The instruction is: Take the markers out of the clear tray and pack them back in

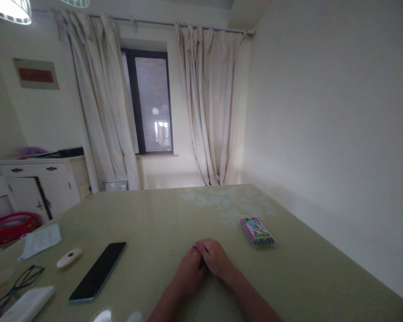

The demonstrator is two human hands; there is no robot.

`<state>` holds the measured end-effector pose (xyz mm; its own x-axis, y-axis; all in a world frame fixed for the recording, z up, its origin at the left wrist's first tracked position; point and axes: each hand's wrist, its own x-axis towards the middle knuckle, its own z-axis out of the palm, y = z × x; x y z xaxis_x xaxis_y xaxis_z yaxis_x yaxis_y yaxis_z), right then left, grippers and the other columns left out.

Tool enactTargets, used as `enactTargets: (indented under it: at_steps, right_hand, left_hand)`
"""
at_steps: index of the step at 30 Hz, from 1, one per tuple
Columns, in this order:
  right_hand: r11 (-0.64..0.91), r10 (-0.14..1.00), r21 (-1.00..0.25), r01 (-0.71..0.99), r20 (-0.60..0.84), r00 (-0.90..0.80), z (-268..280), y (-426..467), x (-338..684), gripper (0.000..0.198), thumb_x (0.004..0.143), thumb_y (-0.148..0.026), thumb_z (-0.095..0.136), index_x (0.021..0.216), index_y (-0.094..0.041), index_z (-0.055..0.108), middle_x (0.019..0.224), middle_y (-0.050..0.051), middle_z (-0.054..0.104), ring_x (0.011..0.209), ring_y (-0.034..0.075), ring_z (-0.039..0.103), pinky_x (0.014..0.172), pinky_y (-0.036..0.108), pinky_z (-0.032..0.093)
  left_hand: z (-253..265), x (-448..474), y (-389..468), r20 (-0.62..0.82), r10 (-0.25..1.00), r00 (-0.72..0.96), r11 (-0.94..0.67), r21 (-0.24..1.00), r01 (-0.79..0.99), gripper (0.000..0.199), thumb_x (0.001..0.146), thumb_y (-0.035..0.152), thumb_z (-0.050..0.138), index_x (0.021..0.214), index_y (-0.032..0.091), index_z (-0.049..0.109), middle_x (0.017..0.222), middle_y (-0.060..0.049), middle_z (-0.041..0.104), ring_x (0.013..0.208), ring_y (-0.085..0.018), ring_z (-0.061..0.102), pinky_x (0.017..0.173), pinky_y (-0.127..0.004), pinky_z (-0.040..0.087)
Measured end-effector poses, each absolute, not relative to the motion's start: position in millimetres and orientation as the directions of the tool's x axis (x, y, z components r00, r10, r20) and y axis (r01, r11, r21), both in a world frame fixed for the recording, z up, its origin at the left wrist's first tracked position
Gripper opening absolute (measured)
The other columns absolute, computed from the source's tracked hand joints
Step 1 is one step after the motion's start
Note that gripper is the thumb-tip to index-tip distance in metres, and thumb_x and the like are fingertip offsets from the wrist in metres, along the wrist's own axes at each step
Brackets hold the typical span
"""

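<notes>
Bare forearms [255, 302] slant inward over the glossy, pale green tabletop [151, 219], meeting where the left hand [192, 264] and right hand [215, 256] are clasped. Fingers are folded and pressed together, the right hand's lying over the left's — whether anything sits between the palms, I cannot tell. Nearest to them is a flat, rectangular pack of coloured pens with a bright printed front and pink side [258, 231], lying face up beyond the right hand and apart from it, toward the tabletop's right edge. Its long axis slants from far left to near right, one short end with a row of dark tips facing the camera. Some surface separates the pack from that right edge; a wider stretch runs from the knuckles to the far edge, and another lies between the left hand and a black, slab-shaped phone [98, 272], whose long axis slants from near left to far right. Toward the left edge lie a white oval object [69, 258], black-framed glasses [23, 281] and a pale blue, flat sheet [42, 241].
</notes>
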<state>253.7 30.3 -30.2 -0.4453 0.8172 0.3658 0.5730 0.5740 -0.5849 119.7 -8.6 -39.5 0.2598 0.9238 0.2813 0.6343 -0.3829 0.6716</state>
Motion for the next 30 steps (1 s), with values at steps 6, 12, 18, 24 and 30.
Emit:
enactTargets:
  at_steps: [6, 12, 18, 24, 30]
  right_hand:
    - [0.562, 0.821, -0.646, 0.516, 0.361, -0.442, -26, 28, 251, 0.054, 0.108, -0.049, 0.033, 0.102, -0.019, 0.078, 0.097, 0.010, 0.078, 0.094, 0.020, 0.068, 0.088, 0.029, 0.046]
    - [0.578, 0.814, -0.671, 0.464, 0.443, -0.375, -30, 35, 249, 0.052, 0.105, -0.054, 0.038, 0.114, -0.020, 0.076, 0.112, 0.011, 0.076, 0.107, 0.023, 0.067, 0.099, 0.034, 0.046]
    - [0.417, 0.817, -0.694, 0.587, 0.570, 0.093, -29, 72, 286, 0.060, 0.102, -0.057, 0.033, 0.130, -0.015, 0.066, 0.130, 0.017, 0.068, 0.125, 0.028, 0.059, 0.111, 0.044, 0.039]
    - [0.026, 0.700, -0.619, 0.785, 0.572, 0.427, -15, 90, 349, 0.059, 0.095, -0.044, 0.040, 0.139, -0.008, 0.057, 0.148, 0.022, 0.052, 0.135, 0.034, 0.047, 0.110, 0.048, 0.035]
    - [-0.327, 0.698, -0.459, 0.826, 0.472, 0.539, -22, 85, 367, 0.058, 0.094, -0.049, 0.050, 0.134, -0.010, 0.063, 0.141, 0.028, 0.054, 0.128, 0.042, 0.050, 0.100, 0.055, 0.037]
  left_hand:
    - [-40, 119, -11, 0.300, 0.921, 0.249, -0.389, 0.682, 0.619, 0.040, 0.086, 0.020, 0.049, 0.121, 0.015, 0.068, 0.127, -0.016, 0.070, 0.123, -0.028, 0.063, 0.110, -0.043, 0.045]
    - [-35, 114, -11, 0.363, 0.901, 0.238, -0.431, 0.690, 0.582, 0.038, 0.090, 0.021, 0.045, 0.119, 0.019, 0.069, 0.126, -0.011, 0.072, 0.122, -0.023, 0.062, 0.112, -0.042, 0.044]
    - [-40, 106, -10, 0.348, 0.933, 0.093, -0.326, 0.704, 0.631, 0.044, 0.098, 0.042, 0.042, 0.128, 0.020, 0.066, 0.132, -0.011, 0.070, 0.125, -0.026, 0.063, 0.113, -0.048, 0.043]
    - [-44, 104, -7, 0.350, 0.932, 0.091, -0.327, 0.708, 0.626, 0.041, 0.099, 0.044, 0.042, 0.121, 0.021, 0.070, 0.125, -0.010, 0.074, 0.119, -0.024, 0.066, 0.110, -0.045, 0.046]
    - [-43, 105, -8, 0.333, 0.940, 0.077, -0.305, 0.718, 0.626, 0.042, 0.099, 0.044, 0.042, 0.121, 0.020, 0.070, 0.124, -0.011, 0.074, 0.118, -0.025, 0.066, 0.109, -0.046, 0.046]
